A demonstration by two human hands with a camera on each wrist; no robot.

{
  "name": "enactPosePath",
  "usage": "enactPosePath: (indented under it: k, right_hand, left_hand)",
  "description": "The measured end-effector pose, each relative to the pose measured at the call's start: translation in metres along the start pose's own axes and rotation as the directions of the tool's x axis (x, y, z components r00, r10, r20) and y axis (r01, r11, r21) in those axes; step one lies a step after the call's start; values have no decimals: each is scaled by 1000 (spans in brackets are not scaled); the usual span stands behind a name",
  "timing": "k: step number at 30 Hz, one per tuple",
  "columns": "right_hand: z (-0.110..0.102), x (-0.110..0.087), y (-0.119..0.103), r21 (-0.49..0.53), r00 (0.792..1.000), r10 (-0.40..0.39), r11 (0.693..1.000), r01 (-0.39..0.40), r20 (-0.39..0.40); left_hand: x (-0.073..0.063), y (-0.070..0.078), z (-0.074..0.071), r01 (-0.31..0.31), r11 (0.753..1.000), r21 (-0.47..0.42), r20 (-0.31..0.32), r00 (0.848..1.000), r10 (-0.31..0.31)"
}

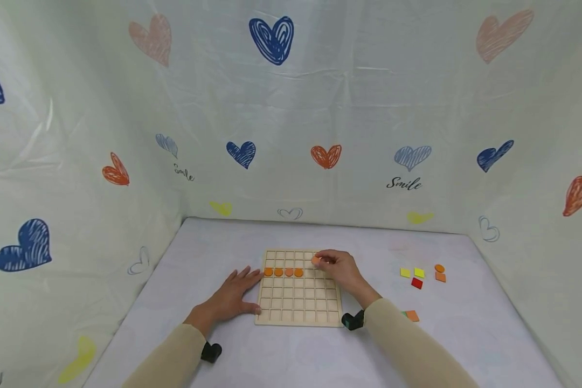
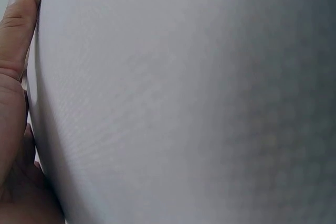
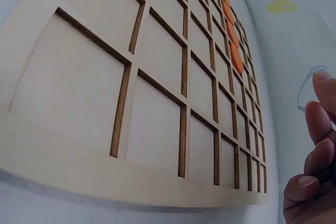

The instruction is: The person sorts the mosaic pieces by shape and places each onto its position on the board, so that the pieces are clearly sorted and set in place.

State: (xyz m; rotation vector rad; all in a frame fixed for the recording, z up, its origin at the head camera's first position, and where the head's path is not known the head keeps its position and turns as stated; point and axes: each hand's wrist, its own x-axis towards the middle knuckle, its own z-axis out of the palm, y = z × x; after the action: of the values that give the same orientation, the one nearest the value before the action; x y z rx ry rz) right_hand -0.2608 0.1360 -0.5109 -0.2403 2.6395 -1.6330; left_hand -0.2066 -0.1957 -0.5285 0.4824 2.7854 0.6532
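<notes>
A wooden grid board lies on the table, with a row of several orange discs in its upper left cells. My left hand rests with fingers spread at the board's left side; its thumb lies along the wooden edge in the left wrist view. Over the upper right part of the board, my right hand pinches a small orange piece between thumb and fingers. The right wrist view shows the curled fingers beside the board, the held piece being hidden there.
Right of the board lie yellow squares, a red square, an orange disc and an orange square. Closer to me, another orange piece shows past the right sleeve. A heart-printed curtain encloses the table.
</notes>
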Motion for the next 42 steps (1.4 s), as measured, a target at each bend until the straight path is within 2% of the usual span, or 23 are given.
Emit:
enactPosePath:
  k: [9, 26, 42]
  right_hand:
    - [12, 2, 4, -78, 999, -29, 996, 30, 13]
    - [22, 1, 9, -154, 999, 11, 988, -3, 49]
    - [25, 0, 11, -215, 997, -6, 976, 23, 76]
  left_hand:
    - [0, -2, 3, 22, 1000, -5, -7, 1000, -22]
    - [2, -2, 2, 3, 1000, -1, -2, 1000, -3]
    - [0, 0, 1, -2, 1000, -10, -12, 1000, 2]
